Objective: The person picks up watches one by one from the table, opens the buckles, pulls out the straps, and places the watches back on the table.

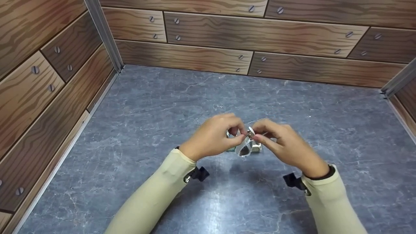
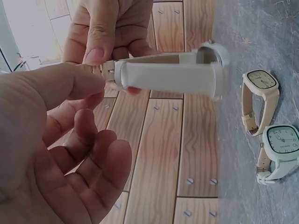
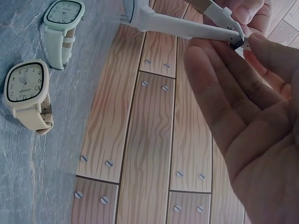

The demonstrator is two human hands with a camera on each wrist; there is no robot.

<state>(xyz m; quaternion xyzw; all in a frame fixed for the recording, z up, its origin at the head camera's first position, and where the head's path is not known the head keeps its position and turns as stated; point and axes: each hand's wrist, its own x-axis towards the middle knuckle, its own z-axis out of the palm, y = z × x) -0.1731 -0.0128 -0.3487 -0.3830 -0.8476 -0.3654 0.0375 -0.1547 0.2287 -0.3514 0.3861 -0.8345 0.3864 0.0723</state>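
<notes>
A white wristwatch (image 1: 244,150) hangs above the tabletop between both hands, its strap bent into a loop. In the left wrist view the white strap (image 2: 168,77) runs to the buckle, where fingertips of both hands meet. My left hand (image 1: 218,136) pinches the strap end between thumb and index finger, the other fingers loosely curled. Opposite it, my right hand (image 1: 282,143) pinches the strap beside the buckle. Below the hands, a cream square watch (image 3: 26,83) and a mint-green square watch (image 3: 64,13) stand on the table with straps fastened.
The blue-grey marbled tabletop (image 1: 156,107) is bounded by a wood-patterned back wall (image 1: 208,35) and a left wall (image 1: 29,84). A metal corner post (image 1: 105,35) joins them. Both wrists wear black straps with small camera mounts (image 1: 200,174).
</notes>
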